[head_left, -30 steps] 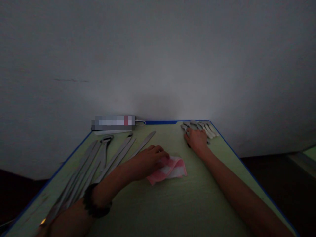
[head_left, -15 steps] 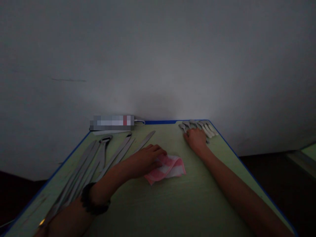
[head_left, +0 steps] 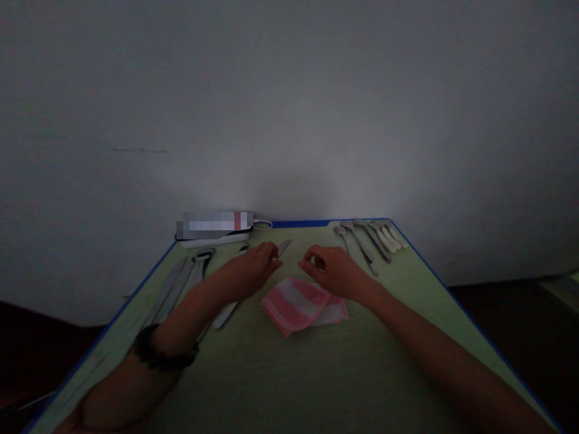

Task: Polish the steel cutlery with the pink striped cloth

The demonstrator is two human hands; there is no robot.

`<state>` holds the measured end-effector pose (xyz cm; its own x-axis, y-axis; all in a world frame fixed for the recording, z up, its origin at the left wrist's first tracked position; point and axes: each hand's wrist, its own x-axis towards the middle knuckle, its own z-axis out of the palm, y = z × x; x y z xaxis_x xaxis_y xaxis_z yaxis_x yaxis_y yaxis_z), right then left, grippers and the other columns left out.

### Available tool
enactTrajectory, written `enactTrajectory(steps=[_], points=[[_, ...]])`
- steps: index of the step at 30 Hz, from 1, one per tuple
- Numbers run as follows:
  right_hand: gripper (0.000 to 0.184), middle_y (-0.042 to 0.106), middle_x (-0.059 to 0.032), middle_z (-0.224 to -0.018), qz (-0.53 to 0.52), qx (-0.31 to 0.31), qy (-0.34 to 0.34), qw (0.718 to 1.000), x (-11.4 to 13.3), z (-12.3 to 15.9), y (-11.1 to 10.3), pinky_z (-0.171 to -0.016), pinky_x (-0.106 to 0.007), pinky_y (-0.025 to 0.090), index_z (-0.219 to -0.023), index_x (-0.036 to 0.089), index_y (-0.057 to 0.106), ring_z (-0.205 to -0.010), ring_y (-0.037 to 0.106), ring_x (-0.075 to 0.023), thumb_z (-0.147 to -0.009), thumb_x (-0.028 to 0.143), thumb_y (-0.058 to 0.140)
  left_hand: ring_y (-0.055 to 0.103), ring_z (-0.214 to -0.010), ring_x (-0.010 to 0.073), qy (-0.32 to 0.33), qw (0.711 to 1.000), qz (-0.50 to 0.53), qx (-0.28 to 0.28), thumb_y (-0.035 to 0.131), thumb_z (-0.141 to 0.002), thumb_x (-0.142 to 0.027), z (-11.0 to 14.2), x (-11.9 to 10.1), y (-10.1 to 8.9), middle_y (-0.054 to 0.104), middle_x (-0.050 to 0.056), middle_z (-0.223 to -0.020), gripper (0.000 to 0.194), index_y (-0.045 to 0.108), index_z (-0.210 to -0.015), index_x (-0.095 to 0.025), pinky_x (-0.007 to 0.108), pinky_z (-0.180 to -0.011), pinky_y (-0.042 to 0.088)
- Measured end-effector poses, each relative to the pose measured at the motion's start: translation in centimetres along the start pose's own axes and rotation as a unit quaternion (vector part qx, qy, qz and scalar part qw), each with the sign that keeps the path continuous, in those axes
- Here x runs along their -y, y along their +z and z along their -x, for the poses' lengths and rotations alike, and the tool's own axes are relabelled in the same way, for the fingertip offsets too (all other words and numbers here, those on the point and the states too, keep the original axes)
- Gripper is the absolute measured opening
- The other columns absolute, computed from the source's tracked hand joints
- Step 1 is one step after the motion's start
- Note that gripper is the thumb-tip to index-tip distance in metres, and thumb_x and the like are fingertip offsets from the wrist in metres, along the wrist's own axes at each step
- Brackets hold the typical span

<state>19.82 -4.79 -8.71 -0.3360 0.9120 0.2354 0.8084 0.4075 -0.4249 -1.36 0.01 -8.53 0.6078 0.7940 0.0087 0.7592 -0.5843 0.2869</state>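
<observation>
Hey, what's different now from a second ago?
The left hand came off the pink-and-white cloth and moved farther forward, partly hiding a knife. The right hand left the spoons and moved left toward the middle, and it looks empty. The spoons still lie at the far right, and the cloth stayed on the table.

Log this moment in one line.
left hand: by silver metal knife, contact unclear | right hand: near pink-and-white cloth | silver metal spoons: far right

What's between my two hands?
In the head view, a knife tip by the left hand, then green tabletop up to the right hand; the cloth lies nearer you.
</observation>
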Motion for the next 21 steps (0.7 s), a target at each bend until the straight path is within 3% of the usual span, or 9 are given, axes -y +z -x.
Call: enactTrajectory(steps=[5,10,16,21], points=[[0.023,0.064,-0.0011,-0.074,0.033,0.082,-0.046,0.995,0.7,0.7,3.3,-0.057,-0.023,0.03,-0.086,0.019,0.058,-0.062,0.053,-0.0106,-0.085,0.039,0.046,0.06,-0.082,0.0202,-0.07,0.992,-0.091,0.056,0.044,-0.084,-0.03,0.4,3.3,-1.6,0.063,0.011,-0.096,0.018,0.053,-0.089,-0.015,0.028,-0.067,0.043],[0.024,0.064,-0.0042,-0.076,0.103,0.039,-0.023,0.994,-0.8,-0.4,5.5,-0.061,-0.025,0.031,-0.088,0.018,0.057,-0.068,0.054,-0.0124,-0.087,0.035,0.04,0.061,-0.078,0.0202,-0.138,0.978,-0.126,0.089,0.053,-0.077,-0.025,1.1,5.3,-2.8,0.066,0.01,-0.09,0.013,0.058,-0.085,-0.015,0.026,-0.062,0.042],[0.023,0.065,-0.0047,-0.08,0.136,0.0,0.017,0.991,-1.3,-2.1,5.8,-0.061,-0.025,0.031,-0.086,0.019,0.056,-0.069,0.056,-0.0135,-0.088,0.033,0.038,0.061,-0.079,0.0219,-0.172,0.969,-0.135,0.111,0.053,-0.079,-0.033,1.8,5.5,-4.6,0.068,0.011,-0.09,0.022,0.062,-0.086,-0.014,0.027,-0.063,0.042],[0.024,0.064,-0.0045,-0.078,0.132,-0.012,0.028,0.991,-1.3,-2.0,6.0,-0.061,-0.025,0.031,-0.084,0.018,0.055,-0.068,0.055,-0.0133,-0.088,0.033,0.037,0.061,-0.075,0.0187,-0.22,0.961,-0.133,0.099,0.05,-0.079,-0.038,3.3,8.1,-6.9,0.068,0.008,-0.086,0.028,0.063,-0.089,-0.015,0.025,-0.063,0.042]])
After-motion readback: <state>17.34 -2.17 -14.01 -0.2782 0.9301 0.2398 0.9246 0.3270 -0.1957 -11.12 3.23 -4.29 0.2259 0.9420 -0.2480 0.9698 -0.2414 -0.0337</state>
